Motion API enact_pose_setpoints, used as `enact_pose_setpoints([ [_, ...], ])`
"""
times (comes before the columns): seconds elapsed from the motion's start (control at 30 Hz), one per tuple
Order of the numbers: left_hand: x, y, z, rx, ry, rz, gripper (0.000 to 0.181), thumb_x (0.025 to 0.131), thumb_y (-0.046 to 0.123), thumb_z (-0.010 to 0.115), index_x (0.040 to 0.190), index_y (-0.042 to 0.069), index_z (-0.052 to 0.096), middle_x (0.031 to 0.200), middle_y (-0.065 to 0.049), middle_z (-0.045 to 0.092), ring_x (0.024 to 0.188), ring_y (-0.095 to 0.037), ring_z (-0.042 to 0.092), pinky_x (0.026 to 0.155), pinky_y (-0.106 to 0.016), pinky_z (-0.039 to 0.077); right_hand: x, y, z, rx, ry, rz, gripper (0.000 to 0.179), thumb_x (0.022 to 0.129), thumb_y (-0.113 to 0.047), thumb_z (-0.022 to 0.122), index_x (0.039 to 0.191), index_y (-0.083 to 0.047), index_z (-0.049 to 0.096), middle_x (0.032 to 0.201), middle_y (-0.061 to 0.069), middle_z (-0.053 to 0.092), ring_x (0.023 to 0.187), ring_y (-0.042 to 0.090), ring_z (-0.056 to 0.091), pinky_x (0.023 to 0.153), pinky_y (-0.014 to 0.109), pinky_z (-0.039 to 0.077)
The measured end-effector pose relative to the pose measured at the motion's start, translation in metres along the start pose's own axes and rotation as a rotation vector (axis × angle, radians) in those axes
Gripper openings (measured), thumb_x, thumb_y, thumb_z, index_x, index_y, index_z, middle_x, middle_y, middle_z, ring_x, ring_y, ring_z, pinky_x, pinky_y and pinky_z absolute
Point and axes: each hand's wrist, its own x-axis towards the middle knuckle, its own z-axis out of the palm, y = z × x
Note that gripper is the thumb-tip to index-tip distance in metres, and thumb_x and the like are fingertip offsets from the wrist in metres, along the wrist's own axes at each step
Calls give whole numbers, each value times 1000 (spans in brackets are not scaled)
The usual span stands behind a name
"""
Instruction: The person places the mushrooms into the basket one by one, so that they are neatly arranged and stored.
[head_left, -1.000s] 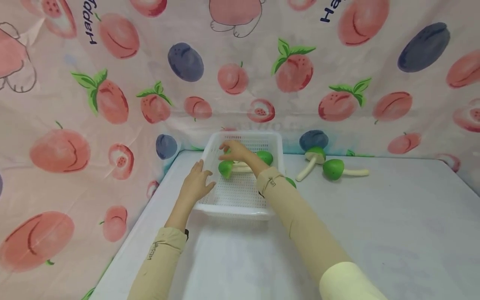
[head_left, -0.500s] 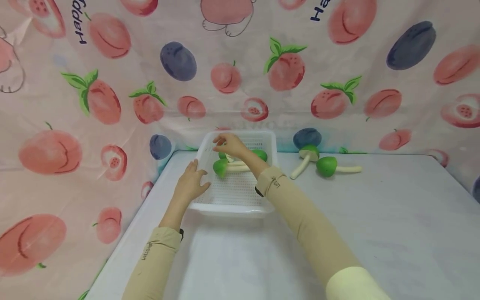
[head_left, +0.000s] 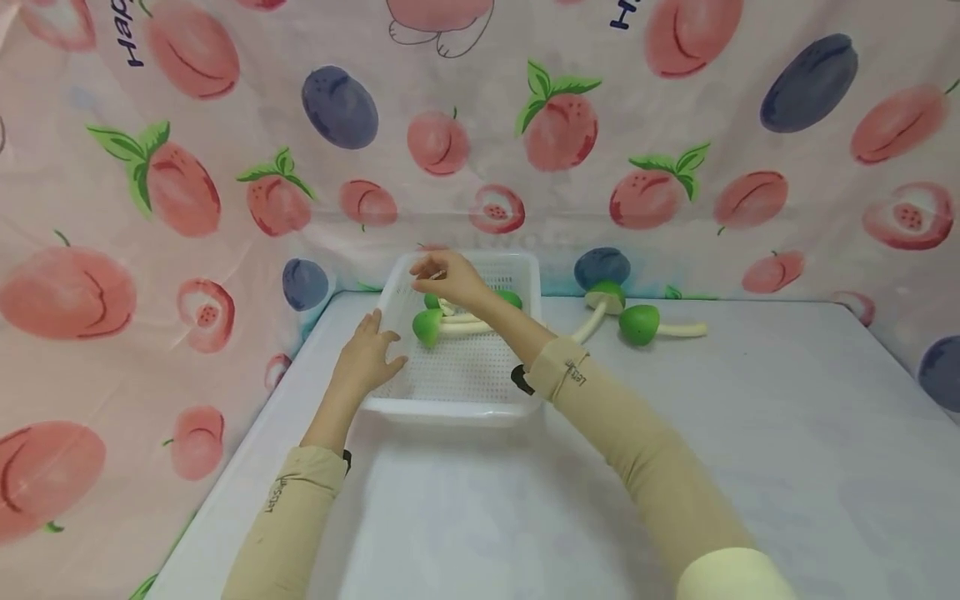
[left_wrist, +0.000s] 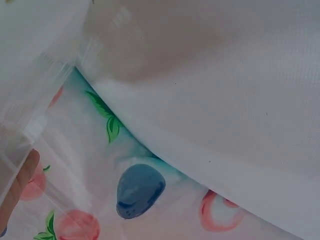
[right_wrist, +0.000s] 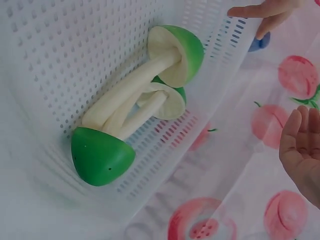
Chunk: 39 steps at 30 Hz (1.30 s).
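L grip (head_left: 365,357) at L rim of basket (head_left: 450,408), fingers straight & spread, thumb out over the inside; can't tell whether skin actually touches plastic. R grip (head_left: 453,282) above basket's back L part, fingers loose & slightly bent, palm showing in R wrist view, well clear of the mushrooms below. Basket = white, see-through mesh, set nr back L corner of desk (head_left: 750,450), its back rim just by the desk's back edge. Inside, 3 green-cap mushrooms w/ pale stems, all lying down: front mushroom (right_wrist: 185,55) w/ cap toward basket's L side, back mushroom (right_wrist: 172,105) just behind, cap same way, & R mushroom (right_wrist: 102,155), cap facing opp. dir.; stems bunched close together btw the caps. Two more on desk, R of basket nr back edge: upper mushroom (head_left: 606,297), stem slanting fwd-L & partly behind R sleeve (head_left: 652,450), and lower mushroom (head_left: 639,325), stem pointing toward desk's R edge. L sleeve (head_left: 288,500) beige too, dark band (head_left: 521,379) at R wrist. Fruit-print cloth (head_left: 450,83) hangs behind desk's back edge & along its L edge.
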Motion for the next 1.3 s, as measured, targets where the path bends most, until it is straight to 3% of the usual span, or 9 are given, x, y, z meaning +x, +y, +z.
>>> enact_pose_setpoints([
  [0.23, -2, -1, 0, -13, 11, -3, 42, 86, 26, 66, 118, -1, 62, 149, -33, 23, 140, -47, 21, 103, -60, 37, -21, -11, -12, 43, -38, -26, 24, 89, -7, 62, 111, 3, 62, 110, 18, 65, 94, 27, 63, 71, 21, 50],
  [0.63, -7, -7, -8, 7, -1, -8, 43, 87, 25, 65, 119, -2, 61, 149, -34, 20, 139, -48, 19, 103, -60, 36, -63, -27, -32, 104, -40, -19, 26, 90, -13, 61, 114, -3, 62, 111, 14, 63, 93, 21, 64, 87, 33, 53],
  [0.9, -7, -10, -6, -7, 0, -20, 43, 87, 25, 65, 120, -2, 60, 149, -34, 19, 139, -49, 18, 105, -61, 32, -93, -32, -51, 154, -32, 14, 29, 91, -13, 61, 118, -3, 60, 119, 15, 60, 100, 18, 62, 89, 31, 52],
  [1.3, -2, 0, -1, -21, 2, 1, 42, 87, 24, 65, 119, -2, 61, 149, -34, 21, 140, -47, 20, 106, -59, 34, -129, -12, -99, 94, 115, 95, 32, 91, -13, 61, 120, 1, 57, 116, 12, 62, 91, 5, 63, 88, 32, 53],
])
